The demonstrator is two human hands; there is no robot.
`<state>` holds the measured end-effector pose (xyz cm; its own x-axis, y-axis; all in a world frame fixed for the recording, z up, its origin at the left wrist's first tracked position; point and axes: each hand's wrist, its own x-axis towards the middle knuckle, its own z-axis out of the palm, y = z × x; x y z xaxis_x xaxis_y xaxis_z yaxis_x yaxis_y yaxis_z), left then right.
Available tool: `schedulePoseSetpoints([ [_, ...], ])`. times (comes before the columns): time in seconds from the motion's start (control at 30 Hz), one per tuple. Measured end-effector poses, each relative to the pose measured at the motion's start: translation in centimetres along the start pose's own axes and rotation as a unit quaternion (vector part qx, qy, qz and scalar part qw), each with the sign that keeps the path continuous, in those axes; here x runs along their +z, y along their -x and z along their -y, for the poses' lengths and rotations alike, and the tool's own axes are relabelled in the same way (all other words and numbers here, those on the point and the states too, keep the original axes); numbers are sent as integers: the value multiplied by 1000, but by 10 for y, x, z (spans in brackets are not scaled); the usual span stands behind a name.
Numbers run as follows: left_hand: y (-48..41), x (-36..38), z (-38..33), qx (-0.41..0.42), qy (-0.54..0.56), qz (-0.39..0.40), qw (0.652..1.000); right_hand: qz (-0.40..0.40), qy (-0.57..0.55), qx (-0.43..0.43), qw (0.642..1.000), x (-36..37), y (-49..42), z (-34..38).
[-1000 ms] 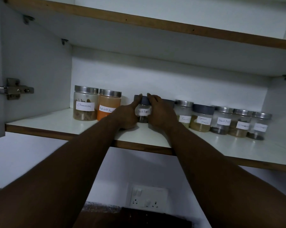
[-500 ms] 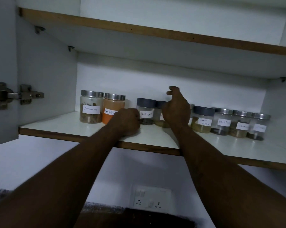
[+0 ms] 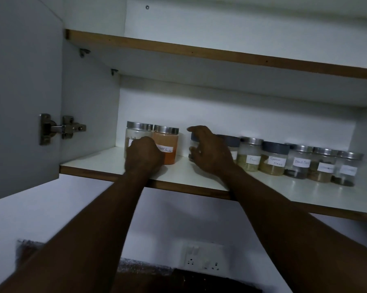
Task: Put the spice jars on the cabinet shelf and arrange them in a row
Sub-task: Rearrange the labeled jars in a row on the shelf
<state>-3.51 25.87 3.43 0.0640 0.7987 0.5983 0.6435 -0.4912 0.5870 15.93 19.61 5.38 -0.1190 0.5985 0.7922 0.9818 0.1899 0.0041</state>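
A row of labelled spice jars stands at the back of the white cabinet shelf (image 3: 93, 163). At the left are the cinnamon jar (image 3: 137, 131) and the orange red chilli powder jar (image 3: 167, 142), both steel-lidded. After a gap comes the dark-lidded black pepper jar (image 3: 192, 144). My right hand (image 3: 211, 152) curls around it, index finger over the lid, thumb on the glass. My left hand (image 3: 143, 155) is a closed fist on the shelf, in front of the cinnamon jar, hiding its label. Right of my hand stand a dark-lidded jar (image 3: 231, 141), a steel-lidded one (image 3: 249, 154) and the garam masala jar (image 3: 274, 158).
Three more steel-lidded jars (image 3: 323, 166) finish the row near the right wall. An upper shelf (image 3: 199, 52) hangs close above. The cabinet door (image 3: 24, 102) stands open at the left on its hinge (image 3: 61, 129). A wall socket (image 3: 201, 260) is below the shelf.
My left fist has slid left from beside the black pepper jar to the front of the cinnamon jar. My right hand has dropped from above the row onto the black pepper jar.
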Motion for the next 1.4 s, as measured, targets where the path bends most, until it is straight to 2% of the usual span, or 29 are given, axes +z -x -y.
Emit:
schedulePoseSetpoints([
  [0.17,7,-2,-5,8,-5,-25,1000,38,0,-3,999,15,-21,22],
  [0.4,6,4,-3,55,-22,-11,998,64,-14,-33,997,32,-37,31],
  [0.5,3,6,-1,89,-49,35,994,68,19,-14,997,34,-43,25],
  [0.67,-6,14,-3,125,-181,153,964,106,65,16,992,35,-49,8],
  [0.83,-20,23,-6,136,-251,189,940,130,90,36,987,39,-54,-1],
  [1.0,-33,37,-7,124,-282,214,927,137,163,32,977,44,-61,-2],
  [1.13,-37,42,-6,128,-281,201,929,118,196,31,973,51,-62,3],
  [1.4,-29,41,-2,119,-179,96,972,123,200,47,971,53,-65,6],
])
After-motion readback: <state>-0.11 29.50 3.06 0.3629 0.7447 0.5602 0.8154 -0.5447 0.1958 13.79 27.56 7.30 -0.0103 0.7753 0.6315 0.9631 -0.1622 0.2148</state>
